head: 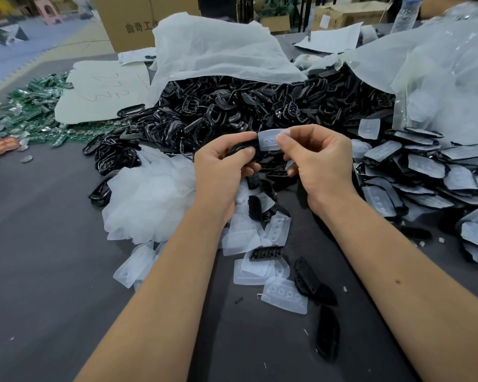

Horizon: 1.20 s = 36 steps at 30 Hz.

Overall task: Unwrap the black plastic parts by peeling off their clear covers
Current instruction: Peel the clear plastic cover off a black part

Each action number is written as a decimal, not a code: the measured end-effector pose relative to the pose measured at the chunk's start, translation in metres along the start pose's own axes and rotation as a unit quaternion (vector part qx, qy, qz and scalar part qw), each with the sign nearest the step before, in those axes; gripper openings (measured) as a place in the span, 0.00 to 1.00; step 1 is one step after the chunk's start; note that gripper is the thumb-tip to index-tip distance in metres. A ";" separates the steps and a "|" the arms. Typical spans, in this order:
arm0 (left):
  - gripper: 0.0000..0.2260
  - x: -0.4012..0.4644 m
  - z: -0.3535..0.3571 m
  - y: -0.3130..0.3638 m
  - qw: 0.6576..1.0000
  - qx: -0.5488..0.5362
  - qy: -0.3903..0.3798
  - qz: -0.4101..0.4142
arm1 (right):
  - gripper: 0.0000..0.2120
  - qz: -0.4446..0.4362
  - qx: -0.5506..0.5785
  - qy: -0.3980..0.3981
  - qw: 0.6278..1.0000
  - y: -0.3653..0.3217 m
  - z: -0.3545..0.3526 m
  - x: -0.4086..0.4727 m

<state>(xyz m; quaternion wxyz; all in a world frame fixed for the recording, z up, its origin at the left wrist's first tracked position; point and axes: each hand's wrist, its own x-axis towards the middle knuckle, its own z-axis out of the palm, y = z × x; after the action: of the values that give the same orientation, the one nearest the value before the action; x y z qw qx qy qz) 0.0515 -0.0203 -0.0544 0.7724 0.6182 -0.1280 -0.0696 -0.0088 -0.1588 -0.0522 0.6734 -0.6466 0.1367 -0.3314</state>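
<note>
Both hands [271, 164] grip, seemingly, one black part [242, 146], peeling its clear cover [271, 139].

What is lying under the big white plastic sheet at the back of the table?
Under the white sheet a heap of black parts spills out; how far it reaches beneath is hidden.

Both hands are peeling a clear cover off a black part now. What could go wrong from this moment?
1. The right hand pinches only the edge of the clear cover, so the grip may slip.
2. The left hand holds the black part above loose peeled covers; if dropped, it could get lost among them.
</note>
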 end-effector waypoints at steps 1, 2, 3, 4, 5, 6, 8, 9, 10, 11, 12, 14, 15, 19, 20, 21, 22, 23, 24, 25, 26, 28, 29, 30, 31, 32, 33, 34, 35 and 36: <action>0.12 0.000 0.000 0.000 1.000 0.001 -0.001 -0.001 | 0.03 0.004 0.004 0.001 1.000 0.000 0.000 0.001; 0.12 0.000 0.000 0.000 1.000 0.001 -0.001 -0.001 | 0.03 0.008 0.007 0.003 1.000 0.001 -0.001 0.001; 0.12 0.000 0.000 0.000 1.000 0.000 -0.003 -0.002 | 0.03 0.011 0.009 0.006 1.000 0.001 -0.001 0.001; 0.13 0.000 0.000 0.000 1.000 -0.001 -0.004 -0.003 | 0.03 0.012 0.010 0.009 1.000 0.002 -0.001 0.002; 0.12 0.000 -0.001 0.000 1.000 -0.004 -0.004 -0.005 | 0.03 0.011 0.008 0.011 1.000 0.003 -0.001 0.002; 0.12 0.000 -0.001 0.000 1.000 -0.010 -0.004 -0.010 | 0.03 0.008 0.003 0.013 1.000 0.003 -0.001 0.002; 0.08 0.001 -0.001 0.001 0.999 -0.034 -0.005 -0.026 | 0.04 -0.001 -0.011 0.017 1.000 0.004 -0.001 0.001; 0.09 0.001 -0.001 0.001 0.998 -0.047 -0.005 -0.035 | 0.05 -0.006 -0.016 0.018 1.000 0.004 -0.001 0.001; 0.12 0.001 0.000 0.001 0.997 -0.056 -0.003 -0.044 | 0.05 -0.011 -0.018 0.017 1.000 0.004 -0.001 0.001; 0.16 0.001 0.000 0.002 0.997 -0.060 -0.002 -0.052 | 0.05 -0.015 -0.020 0.013 1.000 0.004 -0.001 0.001; 0.18 0.002 0.000 0.001 0.997 -0.059 -0.003 -0.056 | 0.06 -0.021 -0.024 0.007 0.999 0.004 0.000 0.001; 0.18 0.003 -0.001 0.000 0.997 -0.054 -0.008 -0.055 | 0.06 -0.037 -0.049 -0.005 0.998 0.004 0.003 -0.001; 0.17 0.003 -0.001 0.000 0.997 -0.054 -0.011 -0.054 | 0.06 -0.043 -0.067 -0.008 0.997 0.004 0.004 -0.002; 0.12 0.003 -0.003 -0.001 0.996 -0.066 -0.029 -0.046 | 0.06 -0.042 -0.091 0.002 0.995 0.005 0.005 -0.002; 0.10 0.003 -0.003 -0.001 0.997 -0.062 -0.036 -0.040 | 0.06 -0.034 -0.087 0.009 0.996 0.004 0.004 -0.001; 0.09 0.002 -0.003 -0.001 0.997 -0.059 -0.042 -0.034 | 0.07 -0.025 -0.082 0.014 0.996 0.004 0.004 -0.001; 0.08 0.002 -0.003 -0.001 0.997 -0.058 -0.048 -0.031 | 0.07 -0.016 -0.078 0.016 0.997 0.004 0.003 0.000; 0.07 0.001 -0.004 -0.001 0.997 -0.055 -0.053 -0.028 | 0.08 -0.009 -0.076 0.016 0.997 0.003 0.003 0.000; 0.08 0.001 -0.004 -0.002 0.997 -0.048 -0.058 -0.023 | 0.08 -0.003 -0.077 0.013 0.997 0.003 0.003 0.000; 0.08 0.001 -0.004 -0.004 0.997 -0.036 -0.061 -0.018 | 0.08 0.003 -0.080 0.009 0.997 0.003 0.002 0.001; 0.08 0.002 -0.004 -0.005 0.998 -0.026 -0.062 -0.012 | 0.08 0.010 -0.083 0.003 0.997 0.003 0.002 0.001; 0.08 0.003 -0.005 -0.007 0.997 -0.018 -0.068 -0.006 | 0.07 0.019 -0.075 -0.001 0.997 0.003 0.002 0.002; 0.09 0.003 -0.005 -0.007 0.998 -0.012 -0.069 -0.001 | 0.07 0.016 -0.069 0.008 0.997 0.003 0.002 0.002; 0.09 0.003 -0.004 -0.008 0.998 -0.003 -0.067 0.007 | 0.07 0.004 -0.068 0.030 0.997 0.003 0.001 0.003; 0.10 0.003 -0.004 -0.008 0.998 0.009 -0.062 0.017 | 0.07 -0.015 -0.070 0.060 0.996 0.003 0.001 0.004; 0.11 0.003 -0.004 -0.009 0.998 0.019 -0.058 0.025 | 0.07 -0.035 -0.071 0.094 0.992 0.001 -0.001 0.005; 0.11 0.004 -0.004 -0.009 0.998 0.025 -0.056 0.033 | 0.07 -0.051 -0.066 0.121 0.989 0.000 -0.003 0.007; 0.12 0.004 -0.004 -0.010 0.997 0.030 -0.055 0.040 | 0.06 -0.059 -0.062 0.137 0.987 0.000 -0.005 0.008; 0.12 0.004 -0.004 -0.009 0.997 0.031 -0.054 0.049 | 0.07 -0.058 -0.067 0.143 0.986 -0.001 -0.008 0.009; 0.12 0.004 -0.004 -0.009 0.996 0.032 -0.052 0.059 | 0.09 -0.050 -0.087 0.139 0.985 -0.001 -0.009 0.010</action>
<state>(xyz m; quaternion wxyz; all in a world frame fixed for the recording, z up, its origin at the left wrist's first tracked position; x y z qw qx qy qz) 0.0572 -0.0195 -0.0638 0.7473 0.6296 -0.2059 -0.0519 -0.0076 -0.1721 -0.0500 0.5718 -0.6566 0.2248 -0.4375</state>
